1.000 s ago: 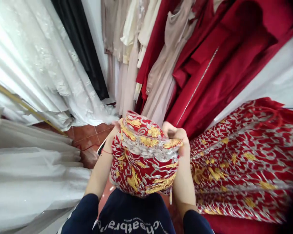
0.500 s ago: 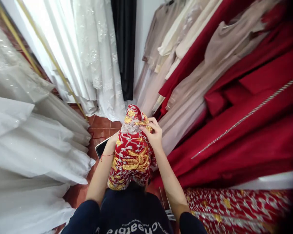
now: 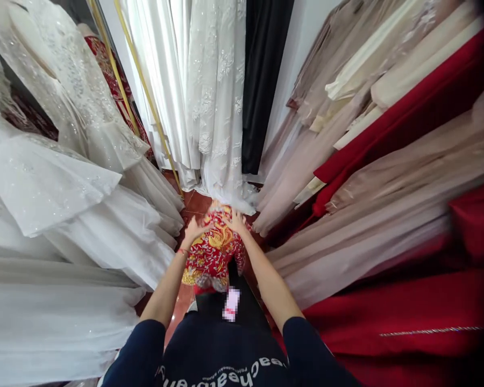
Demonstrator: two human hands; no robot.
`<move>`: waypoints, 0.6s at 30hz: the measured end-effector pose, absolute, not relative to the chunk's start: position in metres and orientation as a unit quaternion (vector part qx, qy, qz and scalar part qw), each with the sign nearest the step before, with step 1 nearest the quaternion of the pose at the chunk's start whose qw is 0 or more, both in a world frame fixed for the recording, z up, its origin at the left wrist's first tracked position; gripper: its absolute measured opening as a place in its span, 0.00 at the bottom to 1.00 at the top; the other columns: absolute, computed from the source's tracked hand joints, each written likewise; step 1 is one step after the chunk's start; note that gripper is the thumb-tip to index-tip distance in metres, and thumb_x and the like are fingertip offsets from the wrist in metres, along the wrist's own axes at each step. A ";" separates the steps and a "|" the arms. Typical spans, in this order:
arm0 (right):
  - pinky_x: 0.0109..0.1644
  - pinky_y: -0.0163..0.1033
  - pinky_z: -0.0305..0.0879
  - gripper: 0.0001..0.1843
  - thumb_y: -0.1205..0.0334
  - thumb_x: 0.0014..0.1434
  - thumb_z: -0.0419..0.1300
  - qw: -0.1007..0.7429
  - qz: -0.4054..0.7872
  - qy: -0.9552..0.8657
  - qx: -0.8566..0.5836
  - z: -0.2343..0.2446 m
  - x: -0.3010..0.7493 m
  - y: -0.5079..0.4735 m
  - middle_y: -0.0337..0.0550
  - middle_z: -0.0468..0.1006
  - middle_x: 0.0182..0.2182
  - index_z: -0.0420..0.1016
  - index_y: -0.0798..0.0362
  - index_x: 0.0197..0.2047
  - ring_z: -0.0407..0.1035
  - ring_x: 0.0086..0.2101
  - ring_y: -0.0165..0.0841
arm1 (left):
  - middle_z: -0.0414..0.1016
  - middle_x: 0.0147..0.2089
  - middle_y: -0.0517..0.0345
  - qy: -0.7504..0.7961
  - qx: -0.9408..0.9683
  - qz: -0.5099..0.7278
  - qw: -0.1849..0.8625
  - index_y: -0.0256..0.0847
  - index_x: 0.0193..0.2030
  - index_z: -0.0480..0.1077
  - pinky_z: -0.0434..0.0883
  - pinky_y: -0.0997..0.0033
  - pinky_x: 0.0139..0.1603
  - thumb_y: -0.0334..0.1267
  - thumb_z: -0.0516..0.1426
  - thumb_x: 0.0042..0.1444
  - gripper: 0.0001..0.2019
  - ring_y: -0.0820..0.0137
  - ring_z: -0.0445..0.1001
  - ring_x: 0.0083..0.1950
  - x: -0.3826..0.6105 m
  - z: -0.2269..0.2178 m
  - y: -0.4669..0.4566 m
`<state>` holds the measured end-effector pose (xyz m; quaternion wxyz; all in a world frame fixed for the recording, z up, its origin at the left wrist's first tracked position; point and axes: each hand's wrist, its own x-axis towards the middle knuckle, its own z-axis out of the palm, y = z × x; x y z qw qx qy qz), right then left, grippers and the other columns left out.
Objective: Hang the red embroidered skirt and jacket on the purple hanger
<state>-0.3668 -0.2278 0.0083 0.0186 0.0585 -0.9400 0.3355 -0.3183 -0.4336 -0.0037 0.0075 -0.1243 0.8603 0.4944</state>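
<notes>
A red garment [image 3: 210, 252] with gold and silver embroidery lies in front of me, its near end over my lap and its far end blurred. At its left edge is my left hand [image 3: 194, 231], a red string around the wrist. The left thumb stretches across the cloth while the other fingers are at the edge, partly hidden. My right hand [image 3: 236, 221] grips the far right side, somewhat smeared by motion. A dark panel of trousers or cloth [image 3: 213, 312] shows below the garment, with a small pixelated pale patch [image 3: 231, 305] on it.
White beaded gowns [image 3: 64, 177] hang close on the left, beside gold poles [image 3: 151, 102]. White lace dresses [image 3: 213, 107] and a black garment [image 3: 266, 80] hang ahead. Blush dresses [image 3: 387, 193] and red cloth [image 3: 395, 301] crowd the right. Reddish floor tiles [image 3: 196, 202] show between hems.
My right hand has left the gold trim it was pinching near the garment's top. Both hands now hold the garment's sides, and its near end has shifted. The view has turned left.
</notes>
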 end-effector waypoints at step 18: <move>0.66 0.52 0.40 0.23 0.48 0.71 0.45 0.018 0.145 -0.985 0.088 -0.119 -0.365 -0.220 0.50 0.76 0.52 0.77 0.46 0.54 0.63 0.54 0.41 | 0.80 0.52 0.37 0.949 -0.064 0.240 0.195 0.40 0.52 0.76 0.70 0.58 0.54 0.70 0.44 0.58 0.38 0.49 0.77 0.56 -0.315 -0.098 -0.438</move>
